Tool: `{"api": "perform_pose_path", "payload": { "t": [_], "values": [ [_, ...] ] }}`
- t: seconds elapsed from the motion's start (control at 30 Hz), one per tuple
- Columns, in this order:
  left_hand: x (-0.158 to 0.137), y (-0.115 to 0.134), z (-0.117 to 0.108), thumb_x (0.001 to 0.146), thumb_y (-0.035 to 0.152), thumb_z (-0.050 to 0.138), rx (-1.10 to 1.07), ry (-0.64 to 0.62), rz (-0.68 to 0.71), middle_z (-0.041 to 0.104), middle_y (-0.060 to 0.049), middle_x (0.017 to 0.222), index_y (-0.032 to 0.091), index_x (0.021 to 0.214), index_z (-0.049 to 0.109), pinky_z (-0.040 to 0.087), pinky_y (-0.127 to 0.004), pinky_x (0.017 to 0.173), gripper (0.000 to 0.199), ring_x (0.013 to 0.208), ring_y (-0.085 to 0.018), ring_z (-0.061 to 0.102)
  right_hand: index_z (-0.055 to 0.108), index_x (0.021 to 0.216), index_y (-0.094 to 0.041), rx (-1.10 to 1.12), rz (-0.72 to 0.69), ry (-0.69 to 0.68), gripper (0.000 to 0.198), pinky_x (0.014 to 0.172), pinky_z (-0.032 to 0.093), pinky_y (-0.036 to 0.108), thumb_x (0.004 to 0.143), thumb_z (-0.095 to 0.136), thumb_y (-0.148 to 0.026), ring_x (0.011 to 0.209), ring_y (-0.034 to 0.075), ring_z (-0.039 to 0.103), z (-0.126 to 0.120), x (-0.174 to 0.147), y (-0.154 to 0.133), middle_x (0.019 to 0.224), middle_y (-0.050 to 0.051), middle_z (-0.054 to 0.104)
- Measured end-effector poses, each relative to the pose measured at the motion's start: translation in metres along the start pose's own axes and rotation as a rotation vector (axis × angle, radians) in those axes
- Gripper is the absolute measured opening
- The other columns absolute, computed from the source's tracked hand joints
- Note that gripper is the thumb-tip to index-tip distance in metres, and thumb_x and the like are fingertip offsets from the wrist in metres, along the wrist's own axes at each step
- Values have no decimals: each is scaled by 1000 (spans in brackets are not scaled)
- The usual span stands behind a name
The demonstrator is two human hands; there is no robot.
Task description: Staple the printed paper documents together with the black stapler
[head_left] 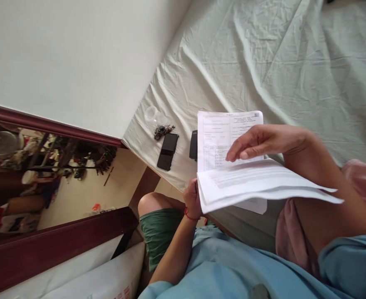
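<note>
A sheaf of printed sheets [214, 135] lies spread before me, its top page showing a ruled form with small text and a dark square code in one corner. Its lifted white pages [248, 182] fold back toward my body. At the sheaf's left edge, my left hand [192, 198], with a red thread at the wrist, is closed on the sheets, its fingers partly hidden. My right hand [260, 143] is over the printed page with fingers loosely stretched and nothing held. Whether its fingertips touch the paper, I cannot tell.
On the pale bedsheet [214, 74] lie a black phone [168, 151], a dark tangled bundle [162, 131] and a clear plastic cup [152, 114]. A black object [193, 144] sticks out from beneath the papers. Left stands a white wall [61, 54] above a dark red ledge [45, 124].
</note>
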State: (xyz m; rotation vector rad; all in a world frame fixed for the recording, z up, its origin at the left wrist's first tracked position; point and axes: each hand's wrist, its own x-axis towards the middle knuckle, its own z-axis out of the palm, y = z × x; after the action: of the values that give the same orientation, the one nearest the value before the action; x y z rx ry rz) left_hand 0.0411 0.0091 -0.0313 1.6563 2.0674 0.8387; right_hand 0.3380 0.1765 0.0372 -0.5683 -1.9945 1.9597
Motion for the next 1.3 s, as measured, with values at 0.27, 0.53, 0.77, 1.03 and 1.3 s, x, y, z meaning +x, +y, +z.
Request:
{"api": "perform_pose_path", "payload": {
  "t": [0.27, 0.53, 0.77, 1.03, 1.3],
  "values": [
    [-1, -7, 2, 104, 41, 46, 54, 28, 107, 63, 0, 67, 23, 83, 61, 44, -27, 61, 32, 61, -16, 58, 70, 88, -24, 320, 27, 894, 28, 93, 56, 43, 86, 77, -51, 93, 22, 67, -14, 1, 31, 108, 9, 76],
    [-3, -10, 2, 104, 49, 45, 85, 55, 120, 58, 2, 59, 21, 86, 64, 41, -26, 56, 38, 53, -14, 53, 67, 97, -35, -29, -136, 1694, 31, 76, 53, 56, 98, 50, -60, 88, 32, 68, -48, -2, 65, 99, 9, 75],
    [-2, -9, 2, 106, 46, 44, 72, 41, 168, 60, 1, 61, 21, 86, 62, 42, -26, 57, 37, 56, -15, 57, 69, 94, -26, -554, -169, 1433, 19, 85, 56, 44, 102, 53, -33, 91, 24, 66, -7, 30, 39, 96, 7, 73],
    [-9, -8, -4, 109, 43, 41, 68, 24, 233, 56, 3, 61, 22, 86, 59, 39, -25, 56, 36, 53, -14, 54, 63, 145, -20, -855, 114, 966, 46, 113, 41, 63, 103, 49, -33, 142, 40, 49, 1, 44, 56, 136, 16, 69],
    [-22, -5, -20, 108, 36, 43, 66, -36, 244, 50, 4, 57, 22, 81, 56, 33, -25, 52, 33, 48, -12, 48, 78, 121, -22, -773, 8, 946, 37, 107, 48, 55, 101, 52, -39, 126, 36, 60, -4, 31, 43, 113, 12, 77]
  ]
}}
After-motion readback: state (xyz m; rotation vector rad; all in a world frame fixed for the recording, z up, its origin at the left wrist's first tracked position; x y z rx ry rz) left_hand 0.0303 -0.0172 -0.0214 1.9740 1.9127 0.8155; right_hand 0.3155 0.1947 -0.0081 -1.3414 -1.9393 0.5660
